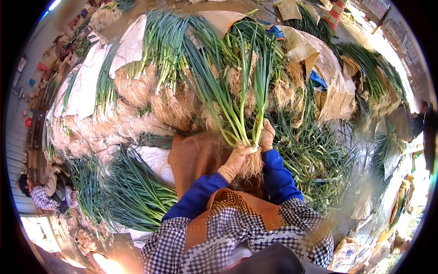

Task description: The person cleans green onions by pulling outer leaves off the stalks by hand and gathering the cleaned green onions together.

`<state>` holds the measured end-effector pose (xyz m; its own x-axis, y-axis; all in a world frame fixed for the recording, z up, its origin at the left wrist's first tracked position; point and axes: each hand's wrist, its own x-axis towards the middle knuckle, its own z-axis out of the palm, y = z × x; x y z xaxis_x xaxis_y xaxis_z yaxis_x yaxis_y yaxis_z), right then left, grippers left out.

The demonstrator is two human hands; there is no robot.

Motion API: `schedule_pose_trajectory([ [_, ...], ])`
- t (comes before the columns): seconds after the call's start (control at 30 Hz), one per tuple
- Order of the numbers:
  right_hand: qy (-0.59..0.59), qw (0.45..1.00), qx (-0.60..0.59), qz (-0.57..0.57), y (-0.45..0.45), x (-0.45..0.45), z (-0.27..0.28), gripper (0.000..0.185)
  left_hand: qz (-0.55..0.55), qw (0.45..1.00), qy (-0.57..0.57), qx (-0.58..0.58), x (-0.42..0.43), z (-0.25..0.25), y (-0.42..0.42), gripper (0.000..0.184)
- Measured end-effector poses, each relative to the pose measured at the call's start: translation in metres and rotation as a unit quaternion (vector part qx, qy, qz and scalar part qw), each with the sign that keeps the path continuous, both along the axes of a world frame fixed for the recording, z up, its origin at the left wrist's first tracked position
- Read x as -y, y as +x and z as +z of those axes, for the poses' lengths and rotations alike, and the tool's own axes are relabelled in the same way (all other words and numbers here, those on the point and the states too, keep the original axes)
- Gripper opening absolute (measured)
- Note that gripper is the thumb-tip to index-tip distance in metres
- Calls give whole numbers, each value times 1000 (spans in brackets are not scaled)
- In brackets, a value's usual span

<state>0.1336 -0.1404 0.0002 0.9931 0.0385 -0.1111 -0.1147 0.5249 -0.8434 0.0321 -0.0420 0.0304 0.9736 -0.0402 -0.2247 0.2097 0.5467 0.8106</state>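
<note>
A loose bunch of green onions (239, 114) stands upright in front of my chest, its long leaves fanning out and its stringy roots (252, 165) hanging down. My left hand (235, 162) is closed around the white lower stems, just above the roots. On the other side, my right hand (267, 135) has its fingers curled against the rightmost stalk; part of its grip is hidden. Both hands look gloved in a tan material. Below them a brown apron (194, 160) covers my lap.
Ahead lies a long heap of unpeeled green onions (166, 50) with matted roots, partly under sheets (335, 86). Trimmed onions (137, 192) lie in a pile at left. Stripped leaves (315, 164) litter the ground at right. A person (43, 194) sits at far left.
</note>
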Motion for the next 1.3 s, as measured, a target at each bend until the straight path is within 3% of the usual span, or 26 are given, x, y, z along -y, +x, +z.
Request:
schedule_pose_trajectory([
  [0.07,9,1000,-24,17,-15,10,7,8,21,999,-31,2,4,-10,-2,19],
  [0.13,-31,987,-31,158,-47,46,33,14,37,999,-30,-2,1,-24,2,20],
  [0.2,-73,951,-39,298,-74,93,63,20,10,964,-237,-117,-9,-36,3,22],
  [0.27,-42,918,-113,377,-82,153,90,23,-3,956,-266,-124,-15,-27,1,24],
  [0.33,-391,851,-109,333,-70,172,92,23,-28,944,-303,-127,-16,-36,4,25],
  [0.37,-540,783,-80,300,-65,189,44,30,-33,934,-326,-142,-15,-33,4,26],
  [0.4,-860,418,-19,293,-58,160,68,38,-41,934,-325,-144,-12,-28,1,26],
  [0.43,-824,514,54,234,-55,133,86,43,-25,938,-311,-151,-10,-22,2,24],
  [0.47,-655,726,152,145,-42,128,32,43,-3,941,-299,-155,-9,-18,5,22],
  [0.5,-356,915,-68,175,-41,88,57,40,-22,946,-288,-148,-11,-23,5,24],
  [0.53,-280,928,-75,234,-39,60,88,37,-19,946,-285,-151,-11,-26,1,24],
  [0.6,-257,926,-18,278,-15,32,47,26,-14,956,-274,-107,-10,-27,5,23],
  [0.67,-114,983,-16,144,-6,1,17,20,25,958,-252,-135,-9,-7,6,21],
  [0.7,-112,987,-28,115,-3,-4,3,18,33,982,-166,-88,-9,-6,6,21],
  [0.73,-184,979,49,77,0,-5,-12,12,40,995,-81,-44,-7,-6,5,22],
  [0.77,-413,889,199,-22,-2,-3,-20,10,41,995,-83,-49,-4,-11,3,22],
  [0.8,-603,716,330,-119,-8,-5,-5,12,47,992,-103,-52,-1,-19,4,22],
  [0.83,-668,680,294,-66,-17,0,12,17,52,990,-122,-54,0,-27,6,23],
  [0.87,-669,681,290,-67,-24,4,27,17,55,987,-140,-55,0,-31,9,24],
  [0.97,-333,881,286,175,-56,27,66,20,39,977,-193,-86,-8,-23,12,19],
  [1.0,-279,884,153,341,-64,49,81,15,18,969,-225,-105,-12,-24,12,18],
  [1.07,-337,777,108,520,-61,90,102,27,1,971,-226,-84,-18,-14,12,19],
  [1.13,-513,754,96,399,-49,103,73,49,-11,952,-265,-152,-20,5,7,17],
  [1.17,-556,789,93,244,-47,92,66,55,-31,960,-245,-129,-22,-4,8,17],
  [1.27,-272,918,-39,284,-28,47,74,48,-21,962,-240,-126,-17,-3,10,20],
  [1.3,-295,919,22,261,-29,28,60,43,-16,968,-196,-153,-19,-15,10,20],
])
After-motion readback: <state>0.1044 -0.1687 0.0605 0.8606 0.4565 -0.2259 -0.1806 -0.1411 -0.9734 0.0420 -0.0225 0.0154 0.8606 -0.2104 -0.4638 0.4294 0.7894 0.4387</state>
